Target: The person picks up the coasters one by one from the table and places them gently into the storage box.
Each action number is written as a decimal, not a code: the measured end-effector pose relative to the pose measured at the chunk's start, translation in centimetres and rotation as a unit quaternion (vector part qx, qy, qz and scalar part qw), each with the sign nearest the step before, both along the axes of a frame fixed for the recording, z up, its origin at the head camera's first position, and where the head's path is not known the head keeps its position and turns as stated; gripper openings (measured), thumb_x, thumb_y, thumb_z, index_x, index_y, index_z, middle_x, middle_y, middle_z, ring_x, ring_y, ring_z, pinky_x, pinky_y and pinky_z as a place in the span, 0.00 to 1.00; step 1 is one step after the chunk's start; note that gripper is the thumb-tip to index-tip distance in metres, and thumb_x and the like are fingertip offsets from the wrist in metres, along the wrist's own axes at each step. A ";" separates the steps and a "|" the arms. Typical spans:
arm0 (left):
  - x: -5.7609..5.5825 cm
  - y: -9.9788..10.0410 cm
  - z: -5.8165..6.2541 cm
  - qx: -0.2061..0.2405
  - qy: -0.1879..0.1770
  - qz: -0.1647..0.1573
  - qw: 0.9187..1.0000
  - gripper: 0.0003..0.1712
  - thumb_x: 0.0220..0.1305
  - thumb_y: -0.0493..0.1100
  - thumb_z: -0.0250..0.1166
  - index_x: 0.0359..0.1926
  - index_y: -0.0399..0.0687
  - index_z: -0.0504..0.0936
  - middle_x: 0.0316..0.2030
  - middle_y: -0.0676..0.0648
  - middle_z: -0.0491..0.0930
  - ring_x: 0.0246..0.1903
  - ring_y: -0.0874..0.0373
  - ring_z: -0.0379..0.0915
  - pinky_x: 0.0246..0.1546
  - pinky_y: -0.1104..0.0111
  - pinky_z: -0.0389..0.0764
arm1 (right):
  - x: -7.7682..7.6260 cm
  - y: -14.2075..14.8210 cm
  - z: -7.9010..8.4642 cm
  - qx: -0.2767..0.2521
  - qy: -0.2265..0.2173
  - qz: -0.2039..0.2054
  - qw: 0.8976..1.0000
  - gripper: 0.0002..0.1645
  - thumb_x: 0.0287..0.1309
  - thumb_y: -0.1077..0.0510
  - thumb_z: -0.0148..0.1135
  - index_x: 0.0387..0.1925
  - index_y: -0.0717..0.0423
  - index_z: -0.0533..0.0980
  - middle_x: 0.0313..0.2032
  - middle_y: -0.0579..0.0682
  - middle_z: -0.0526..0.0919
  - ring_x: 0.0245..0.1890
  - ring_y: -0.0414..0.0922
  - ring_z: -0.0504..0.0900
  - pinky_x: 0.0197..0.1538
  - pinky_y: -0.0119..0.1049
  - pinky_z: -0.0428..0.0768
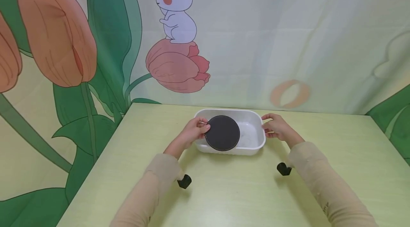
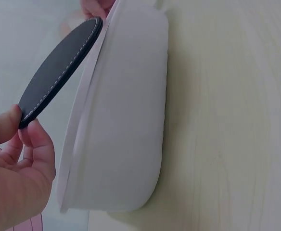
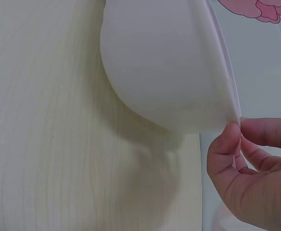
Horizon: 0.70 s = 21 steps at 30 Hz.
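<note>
My left hand [image 1: 194, 131] pinches the left edge of a round black coaster [image 1: 222, 133] with pale stitching round its rim. The coaster is held tilted over the left part of a white plastic basin [image 1: 248, 151], hiding some of its inside. In the left wrist view, thumb and fingers grip the coaster's near edge [image 2: 58, 70], beside the basin's rim. At the basin's right end, my right hand [image 1: 277, 126] holds the rim. The right wrist view shows its thumb and a finger pinching the lip of the basin [image 3: 164, 62].
The basin stands near the back edge of a pale wooden table [image 1: 224, 191]. Behind the table hangs a curtain [image 1: 250, 42] printed with tulips and a rabbit. A black knob-like piece [image 1: 184, 181] sticks out at the left sleeve, another [image 1: 284, 169] at the right.
</note>
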<state>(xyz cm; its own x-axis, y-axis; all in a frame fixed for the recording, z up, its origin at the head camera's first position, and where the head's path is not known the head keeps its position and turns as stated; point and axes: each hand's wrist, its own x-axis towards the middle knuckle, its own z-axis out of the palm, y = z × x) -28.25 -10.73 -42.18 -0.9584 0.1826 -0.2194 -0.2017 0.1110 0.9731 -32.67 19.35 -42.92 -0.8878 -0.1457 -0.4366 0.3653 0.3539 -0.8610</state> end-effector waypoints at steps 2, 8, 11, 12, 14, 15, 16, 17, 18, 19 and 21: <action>-0.3 0.4 -0.1 0.001 0.000 0.014 1.000 0.11 0.59 0.35 0.56 0.43 0.37 0.67 0.26 0.52 0.68 0.20 0.66 0.65 0.21 0.77 0.70 | 0.1 0.0 0.1 0.000 0.002 0.001 1.000 0.27 0.55 0.68 0.49 0.57 0.63 0.55 0.21 0.47 0.72 0.20 0.39 0.71 0.28 0.30 0.75; -1.0 1.4 -0.5 0.014 -0.011 0.049 0.999 0.11 0.59 0.35 0.56 0.43 0.37 0.67 0.27 0.52 0.67 0.18 0.65 0.63 0.19 0.78 0.69 | 0.1 0.1 0.0 0.000 0.006 0.004 1.000 0.27 0.55 0.68 0.49 0.57 0.64 0.55 0.21 0.47 0.71 0.21 0.39 0.71 0.27 0.30 0.75; -1.4 1.8 -0.7 0.018 -0.019 0.061 0.998 0.11 0.59 0.35 0.57 0.42 0.38 0.68 0.27 0.52 0.68 0.17 0.66 0.62 0.18 0.79 0.69 | 0.0 0.2 0.0 -0.001 0.008 0.005 1.000 0.27 0.55 0.68 0.49 0.57 0.64 0.55 0.21 0.47 0.71 0.21 0.39 0.71 0.27 0.30 0.75; -1.5 1.9 -0.7 0.018 -0.018 0.066 0.997 0.11 0.59 0.36 0.57 0.42 0.38 0.68 0.27 0.52 0.68 0.16 0.66 0.62 0.18 0.79 0.69 | 0.0 0.2 0.0 -0.001 0.008 0.004 1.000 0.27 0.55 0.68 0.49 0.57 0.64 0.55 0.21 0.47 0.71 0.21 0.39 0.71 0.27 0.30 0.75; -1.7 2.3 -0.9 0.013 -0.020 0.079 0.997 0.10 0.59 0.36 0.57 0.42 0.38 0.68 0.27 0.51 0.68 0.16 0.65 0.61 0.19 0.78 0.68 | -0.1 0.3 -0.1 -0.002 0.007 0.001 1.000 0.27 0.55 0.68 0.49 0.57 0.64 0.55 0.21 0.47 0.71 0.20 0.39 0.71 0.27 0.30 0.75; -1.9 2.4 -1.2 0.006 -0.020 0.086 0.996 0.10 0.59 0.36 0.56 0.42 0.38 0.68 0.28 0.49 0.69 0.17 0.65 0.61 0.20 0.77 0.69 | -0.1 0.3 -0.1 -0.003 0.006 0.000 1.000 0.28 0.55 0.68 0.49 0.57 0.64 0.55 0.20 0.47 0.71 0.20 0.39 0.71 0.27 0.30 0.75; -2.6 2.3 -2.5 0.017 -0.002 0.081 0.997 0.10 0.58 0.37 0.58 0.40 0.40 0.68 0.27 0.49 0.70 0.16 0.65 0.62 0.19 0.77 0.70 | -0.1 0.2 -0.1 -0.003 0.005 -0.001 1.000 0.27 0.54 0.68 0.49 0.57 0.64 0.55 0.20 0.47 0.72 0.20 0.39 0.71 0.27 0.29 0.75; -3.3 2.4 -3.6 0.013 0.001 0.085 0.996 0.11 0.58 0.38 0.59 0.40 0.41 0.68 0.28 0.49 0.71 0.16 0.64 0.62 0.19 0.76 0.71 | -0.1 0.2 -0.2 -0.004 0.005 -0.001 1.000 0.28 0.54 0.68 0.49 0.57 0.64 0.55 0.21 0.47 0.72 0.20 0.39 0.71 0.27 0.29 0.75; -4.3 2.4 -5.1 0.010 0.002 0.089 0.996 0.12 0.57 0.40 0.60 0.40 0.42 0.68 0.29 0.48 0.72 0.17 0.63 0.63 0.20 0.74 0.72 | -0.1 0.2 -0.2 -0.003 0.004 -0.003 1.000 0.27 0.54 0.68 0.49 0.57 0.63 0.56 0.21 0.47 0.72 0.20 0.39 0.71 0.27 0.30 0.75; -5.7 2.2 -7.3 0.010 0.006 0.090 0.996 0.12 0.56 0.41 0.61 0.39 0.44 0.69 0.29 0.48 0.72 0.17 0.62 0.64 0.20 0.72 0.73 | -0.1 0.2 -0.2 -0.003 0.004 -0.002 1.000 0.27 0.54 0.68 0.49 0.57 0.63 0.56 0.21 0.47 0.72 0.20 0.39 0.72 0.27 0.30 0.75; -9.1 1.8 -12.5 0.012 0.014 0.090 0.996 0.14 0.53 0.43 0.63 0.39 0.47 0.68 0.29 0.47 0.74 0.17 0.61 0.67 0.19 0.69 0.75 | -0.1 0.2 -0.2 0.001 0.005 -0.003 1.000 0.27 0.55 0.68 0.49 0.57 0.63 0.56 0.23 0.48 0.72 0.21 0.39 0.72 0.27 0.30 0.75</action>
<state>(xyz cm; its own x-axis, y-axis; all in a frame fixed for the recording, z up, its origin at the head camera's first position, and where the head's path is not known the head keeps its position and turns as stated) -37.38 -8.94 -54.66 -0.9818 0.0117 -0.1895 -0.1887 0.0516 0.9807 -32.76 19.50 -43.16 -0.8929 -0.1391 -0.4283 0.3591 0.3540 -0.8636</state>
